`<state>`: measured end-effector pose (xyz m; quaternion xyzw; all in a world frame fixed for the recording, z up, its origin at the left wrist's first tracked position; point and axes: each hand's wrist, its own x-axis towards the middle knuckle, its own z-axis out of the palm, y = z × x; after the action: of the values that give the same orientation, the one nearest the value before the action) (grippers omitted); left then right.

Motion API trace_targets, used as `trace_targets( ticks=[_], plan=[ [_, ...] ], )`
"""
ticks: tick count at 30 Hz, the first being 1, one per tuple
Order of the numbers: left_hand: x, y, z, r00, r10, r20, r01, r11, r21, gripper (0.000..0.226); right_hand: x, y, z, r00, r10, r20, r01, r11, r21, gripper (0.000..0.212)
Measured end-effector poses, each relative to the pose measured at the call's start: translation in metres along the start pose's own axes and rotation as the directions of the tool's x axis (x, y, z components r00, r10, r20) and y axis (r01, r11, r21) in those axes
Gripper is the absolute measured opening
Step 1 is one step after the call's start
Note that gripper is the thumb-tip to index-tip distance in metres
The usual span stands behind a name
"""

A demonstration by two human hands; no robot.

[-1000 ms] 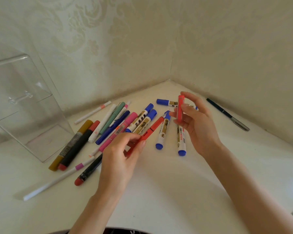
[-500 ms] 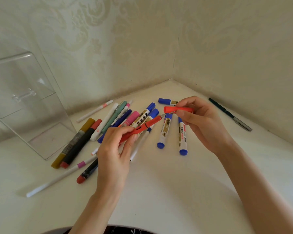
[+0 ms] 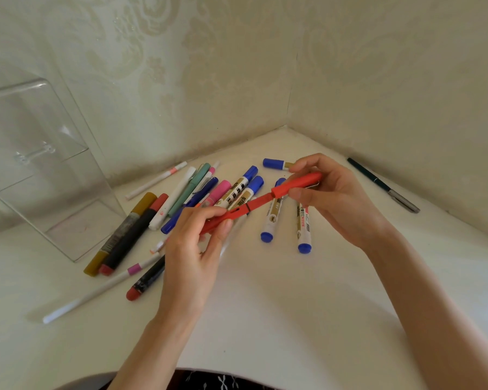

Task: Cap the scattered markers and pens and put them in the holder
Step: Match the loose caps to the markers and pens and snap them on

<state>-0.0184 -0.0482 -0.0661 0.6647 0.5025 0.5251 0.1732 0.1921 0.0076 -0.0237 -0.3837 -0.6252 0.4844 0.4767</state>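
Note:
My left hand (image 3: 193,249) grips the barrel of a red pen (image 3: 250,205) above the table. My right hand (image 3: 333,198) pinches the matching red cap (image 3: 297,184), and the cap's open end meets the pen's tip in one line. Below them lie several scattered markers: blue-capped white ones (image 3: 271,220), a pink one (image 3: 219,191), a green one (image 3: 190,187), and dark ones with gold and red ends (image 3: 130,235). The clear plastic holder (image 3: 54,175) stands at the left with nothing visible inside.
A dark green pen with a silver end (image 3: 383,185) lies by the right wall. A long white pen (image 3: 96,291) lies near the front left. The white table sits in a wallpapered corner, and its curved front edge runs close to my body.
My right hand turned the red cap from upright to level and brought it onto the pen's tip. My left hand lifted the pen toward it.

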Motion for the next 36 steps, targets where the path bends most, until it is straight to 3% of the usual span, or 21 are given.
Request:
trace_targets(
  ticks=[4, 7, 10, 13, 16, 21, 24, 26, 28, 30, 31, 33, 34, 36],
  plan=[
    [-0.002, 0.005, 0.002, 0.997, -0.025, 0.075, 0.029, 0.998, -0.058, 0.016, -0.002, -0.003, 0.004, 0.999, 0.022, 0.029, -0.02, 0.997, -0.079, 0.032],
    [-0.003, 0.01, 0.003, 0.989, -0.053, 0.135, 0.07, 0.99, -0.121, 0.019, -0.004, -0.003, 0.016, 0.997, 0.04, 0.066, -0.042, 0.999, 0.03, 0.031],
    [0.0, 0.012, 0.006, 0.982, -0.132, 0.136, 0.16, 0.961, -0.224, 0.02, -0.005, 0.001, 0.029, 1.0, 0.018, -0.021, -0.014, 0.985, 0.173, 0.035],
    [0.005, 0.014, 0.012, 0.98, -0.16, 0.118, 0.186, 0.947, -0.262, 0.014, -0.005, 0.005, 0.04, 0.99, -0.027, -0.135, 0.053, 0.979, 0.197, 0.045],
    [0.006, 0.018, 0.02, 0.983, -0.155, 0.102, 0.177, 0.951, -0.255, 0.014, -0.005, 0.005, 0.043, 0.98, -0.048, -0.195, 0.09, 0.974, 0.209, 0.042],
    [0.01, 0.02, 0.027, 0.979, -0.172, 0.112, 0.196, 0.945, -0.261, 0.012, -0.005, 0.004, 0.043, 0.978, -0.015, -0.207, 0.058, 0.977, 0.203, 0.043],
    [0.015, 0.035, 0.031, 0.955, -0.158, 0.252, 0.22, 0.945, -0.242, 0.018, -0.004, -0.001, 0.05, 0.984, 0.043, -0.172, 0.001, 0.969, 0.249, 0.049],
    [0.015, 0.045, 0.031, 0.915, -0.112, 0.386, 0.174, 0.976, -0.128, 0.025, -0.003, -0.006, 0.05, 0.965, 0.121, -0.231, -0.088, 0.985, 0.146, 0.051],
    [0.011, 0.039, 0.019, 0.917, -0.05, 0.395, 0.025, 0.997, 0.07, 0.038, 0.0, -0.005, 0.039, 0.929, 0.161, -0.332, -0.24, 0.947, -0.213, 0.051],
    [0.003, 0.021, -0.009, 0.954, 0.017, 0.299, -0.089, 0.97, 0.227, 0.04, 0.0, 0.0, 0.023, 0.913, 0.137, -0.385, -0.359, 0.717, -0.597, 0.042],
    [-0.001, 0.01, -0.028, 0.97, 0.024, 0.242, -0.094, 0.954, 0.284, 0.037, 0.0, 0.004, 0.015, 0.908, 0.125, -0.399, -0.392, 0.586, -0.709, 0.038],
    [-0.013, -0.011, -0.065, 0.991, -0.035, 0.131, -0.02, 0.918, 0.396, 0.037, -0.003, 0.012, 0.005, 0.896, 0.131, -0.425, -0.44, 0.389, -0.809, 0.036],
    [-0.018, -0.019, -0.082, 0.991, -0.096, 0.093, 0.045, 0.895, 0.444, 0.043, -0.004, 0.016, 0.002, 0.89, 0.143, -0.433, -0.455, 0.343, -0.822, 0.036],
    [-0.027, -0.031, -0.105, 0.966, -0.255, 0.046, 0.199, 0.844, 0.498, 0.06, -0.006, 0.024, 0.001, 0.885, 0.167, -0.436, -0.466, 0.355, -0.81, 0.035]
  ],
)
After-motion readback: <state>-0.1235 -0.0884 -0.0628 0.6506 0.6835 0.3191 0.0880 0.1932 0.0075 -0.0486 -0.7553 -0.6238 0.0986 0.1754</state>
